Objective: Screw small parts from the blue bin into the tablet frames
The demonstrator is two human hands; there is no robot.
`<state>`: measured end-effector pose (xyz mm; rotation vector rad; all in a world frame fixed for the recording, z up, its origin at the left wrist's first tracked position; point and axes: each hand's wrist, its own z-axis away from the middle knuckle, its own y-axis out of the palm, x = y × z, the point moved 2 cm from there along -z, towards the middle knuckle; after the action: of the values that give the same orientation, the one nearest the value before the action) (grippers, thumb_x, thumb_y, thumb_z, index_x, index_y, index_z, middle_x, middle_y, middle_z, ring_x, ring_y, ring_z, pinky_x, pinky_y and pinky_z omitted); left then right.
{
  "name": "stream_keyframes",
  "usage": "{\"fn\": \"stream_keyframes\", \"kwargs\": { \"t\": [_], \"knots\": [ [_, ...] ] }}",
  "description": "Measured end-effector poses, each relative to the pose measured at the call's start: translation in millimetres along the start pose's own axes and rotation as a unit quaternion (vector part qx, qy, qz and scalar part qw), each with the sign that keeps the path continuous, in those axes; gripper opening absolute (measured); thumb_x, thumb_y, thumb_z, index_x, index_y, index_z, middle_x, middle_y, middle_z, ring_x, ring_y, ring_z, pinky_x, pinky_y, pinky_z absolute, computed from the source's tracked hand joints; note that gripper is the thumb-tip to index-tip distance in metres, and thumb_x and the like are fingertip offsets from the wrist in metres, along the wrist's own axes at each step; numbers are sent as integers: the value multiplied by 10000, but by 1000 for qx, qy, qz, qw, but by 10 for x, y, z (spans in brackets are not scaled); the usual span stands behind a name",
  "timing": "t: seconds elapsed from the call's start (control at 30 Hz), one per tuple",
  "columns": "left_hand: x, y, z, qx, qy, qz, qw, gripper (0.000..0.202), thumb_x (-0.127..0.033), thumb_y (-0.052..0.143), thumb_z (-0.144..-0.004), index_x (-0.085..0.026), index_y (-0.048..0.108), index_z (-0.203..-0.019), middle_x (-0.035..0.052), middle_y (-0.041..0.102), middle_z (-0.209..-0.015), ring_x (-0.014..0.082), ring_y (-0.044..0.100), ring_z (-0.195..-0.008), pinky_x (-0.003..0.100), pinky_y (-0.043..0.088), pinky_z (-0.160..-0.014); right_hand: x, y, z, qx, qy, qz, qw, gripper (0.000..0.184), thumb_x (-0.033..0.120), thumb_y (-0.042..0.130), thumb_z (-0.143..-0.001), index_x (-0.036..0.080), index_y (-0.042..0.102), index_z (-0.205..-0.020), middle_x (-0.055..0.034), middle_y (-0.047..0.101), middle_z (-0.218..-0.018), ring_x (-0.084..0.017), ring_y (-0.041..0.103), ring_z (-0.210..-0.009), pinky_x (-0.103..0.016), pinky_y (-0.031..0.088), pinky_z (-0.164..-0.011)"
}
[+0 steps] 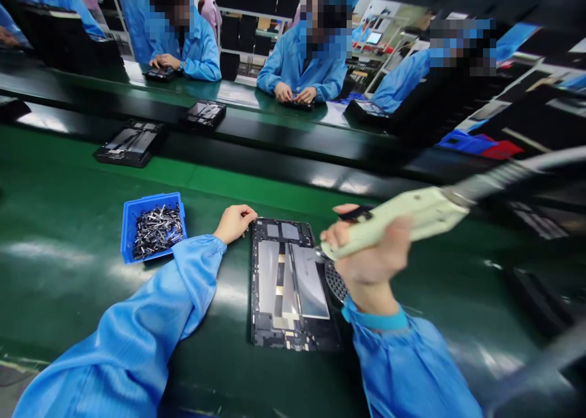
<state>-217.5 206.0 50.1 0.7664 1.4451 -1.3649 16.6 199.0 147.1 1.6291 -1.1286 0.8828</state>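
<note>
The right hand [373, 262] is wrapped fully around the barrel of a pale green handheld tool [382, 224], whose cable [517, 171] runs up and away beyond the grip. The left hand [235, 223] has its thumb and forefinger close together at the near-left-hand far corner of an opened tablet-like device [293, 287]; whether anything is pinched between them cannot be told.

The device lies flat on the green worktop [215, 357], to the right of the left-hand grip and to the left of the right-hand grip. A perforated black disc [335, 282] sits at its edge, just below the tool. To the left of the left hand stands a blue bin [130, 226] of small parts [158, 232].

Handling: the device appears thin, stiff and fairly light. Its exposed flat ribbon [280, 277] and pale panels are probably fragile, and the panels look smooth. Grasp the dark outer frame at opposite edges; avoid pressure on the interior. The tool appears rigid; hold it around the barrel, allowing for cable drag.
</note>
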Motion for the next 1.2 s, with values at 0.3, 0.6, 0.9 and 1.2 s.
{"fn": "stream_keyframes", "kwargs": {
  "t": [0.3, 0.6, 0.9, 1.2],
  "knots": [
    [14, 63, -34, 22, -6, -9, 1000, 139, -136, 641, -922, -134, 764, -857, 0, 668, -659, 117, 584, -514, 204, 461, -486, -624, 941, -459, -7, 5, -25, 1000, 629, 820, 678, -768, 192, 690, -789, 74, 475, -407, -102, 435, -325, -257, 458, -395],
    [23, 103, -28, 24, -11, -31, 999, 167, -145, 649, -935, -125, 814, -956, -3, 677, -625, 133, 594, -534, 229, 500, -614, -842, 1020, -480, -6, 15, -18, 1000, 581, 776, 695, -767, 196, 706, -777, 72, 499, -403, -106, 470, -337, -247, 476, -399],
    [12, 95, -25, 18, -3, -42, 999, 150, -160, 668, -933, -131, 815, -928, -2, 678, -633, 132, 588, -530, 225, 454, -596, -875, 1034, -476, -3, 19, -15, 1000, 612, 814, 721, -717, 206, 652, -690, 63, 501, -398, -111, 492, -339, -246, 462, -386],
    [73, 95, -56, 23, 5, -32, 999, 156, -170, 644, -936, -136, 790, -895, -18, 646, -607, 123, 578, -486, 225, 451, -551, -842, 1061, -463, -7, 21, -28, 999, 629, 833, 725, -694, 208, 652, -707, 65, 491, -395, -109, 464, -337, -265, 480, -406]
  ]
}}
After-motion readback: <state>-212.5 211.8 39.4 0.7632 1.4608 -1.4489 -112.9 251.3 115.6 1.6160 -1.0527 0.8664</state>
